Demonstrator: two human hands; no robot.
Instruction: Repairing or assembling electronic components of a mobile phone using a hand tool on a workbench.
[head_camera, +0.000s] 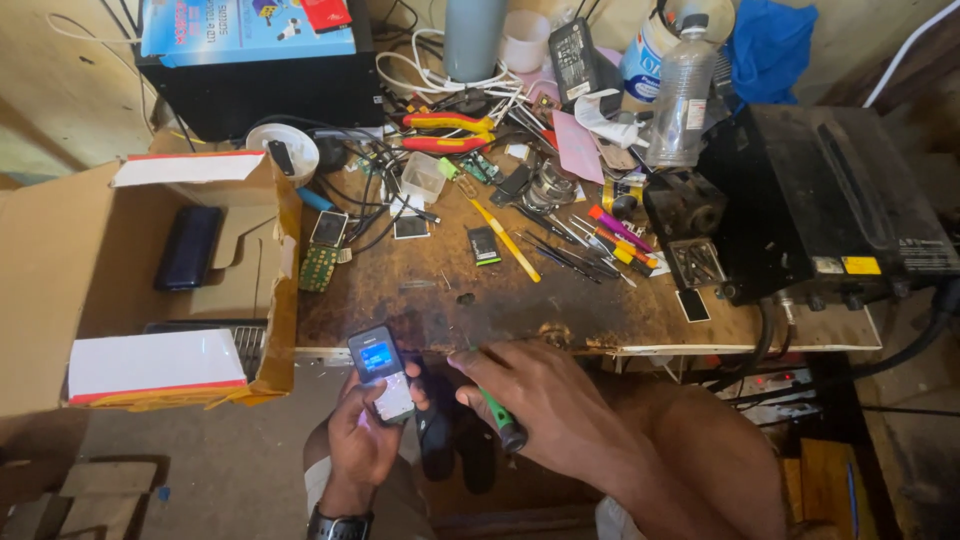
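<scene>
The left hand (362, 432) is wrapped around a small keypad phone (381, 372) with a lit blue screen, thumb resting on its keys, held just below the front edge of the worktop (560, 320). The right hand (545, 400) is closed on a green-handled screwdriver (499, 417), just beside the phone. On the worktop lie more screwdrivers (590, 250), red-handled pliers (445, 132), phone parts and a plastic bottle (682, 95). An open cardboard box (120, 290) stands to the left.
</scene>
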